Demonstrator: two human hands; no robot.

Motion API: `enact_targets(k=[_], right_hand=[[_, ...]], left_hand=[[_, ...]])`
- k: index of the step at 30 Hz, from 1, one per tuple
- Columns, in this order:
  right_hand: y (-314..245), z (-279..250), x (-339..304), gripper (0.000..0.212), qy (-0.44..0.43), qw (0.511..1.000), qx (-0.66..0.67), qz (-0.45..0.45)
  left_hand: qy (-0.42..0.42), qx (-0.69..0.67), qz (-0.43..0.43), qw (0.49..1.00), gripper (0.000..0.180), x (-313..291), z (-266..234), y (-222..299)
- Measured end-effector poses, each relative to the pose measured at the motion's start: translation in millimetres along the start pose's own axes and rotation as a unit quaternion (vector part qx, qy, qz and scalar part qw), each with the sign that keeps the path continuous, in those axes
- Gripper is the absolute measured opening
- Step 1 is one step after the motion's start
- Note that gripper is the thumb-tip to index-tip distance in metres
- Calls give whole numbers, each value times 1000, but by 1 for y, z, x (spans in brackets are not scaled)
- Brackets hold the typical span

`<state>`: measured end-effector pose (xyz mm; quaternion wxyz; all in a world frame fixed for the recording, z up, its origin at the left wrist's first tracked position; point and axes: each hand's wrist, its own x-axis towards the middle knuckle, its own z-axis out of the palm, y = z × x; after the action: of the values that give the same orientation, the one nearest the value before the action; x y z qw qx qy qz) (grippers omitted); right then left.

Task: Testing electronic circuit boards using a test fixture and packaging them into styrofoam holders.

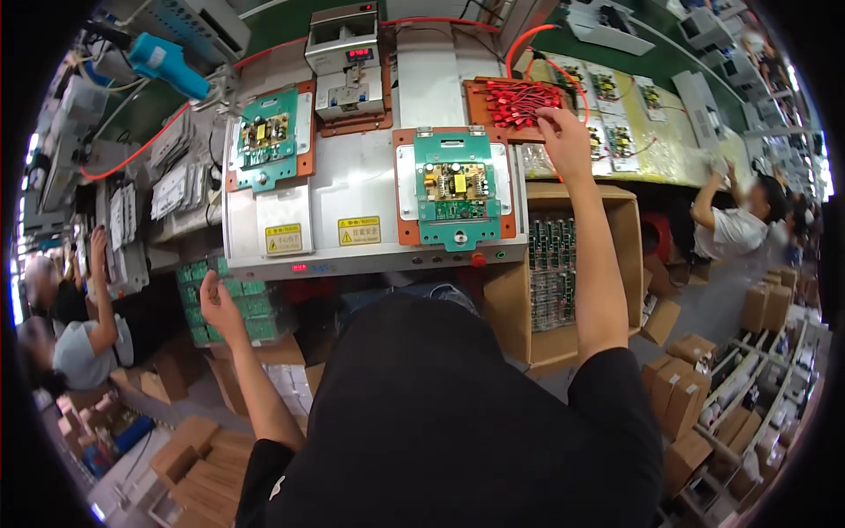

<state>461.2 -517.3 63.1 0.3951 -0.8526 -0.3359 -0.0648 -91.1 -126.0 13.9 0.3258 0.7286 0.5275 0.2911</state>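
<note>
My right hand (562, 132) reaches forward to a brown tray (475, 99) piled with red wire connectors (521, 101); its fingers touch the pile, and I cannot tell if they hold one. My left hand (216, 299) hangs low on the left, fingers on a stack of green circuit boards (242, 304) in a box. Between them lies a white work station (352, 189) with two orange-framed green fixtures, each holding a yellow circuit board: one in front (456, 187), one at the back left (266, 136).
A blue power screwdriver (167, 62) hangs at the upper left. A cardboard box (616, 264) with green boards stands to the right. Bagged boards (616, 123) lie on a yellow bench. Other people work at left (84, 343) and right (735, 220). Cartons crowd the floor.
</note>
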Motion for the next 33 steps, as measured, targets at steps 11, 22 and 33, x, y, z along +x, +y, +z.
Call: enact_targets(k=[11, 22, 33], right_hand=[[-123, -7, -101, 11, -156, 977, 143, 34], [-130, -10, -139, 8, -122, 977, 148, 95], [-129, -25, -133, 8, -116, 979, 144, 83]], left_hand=[[-199, -31, 310, 929, 31, -121, 153, 256], [-323, 55, 437, 837, 30, -142, 195, 262], [-324, 79, 481, 811, 33, -136, 174, 254]])
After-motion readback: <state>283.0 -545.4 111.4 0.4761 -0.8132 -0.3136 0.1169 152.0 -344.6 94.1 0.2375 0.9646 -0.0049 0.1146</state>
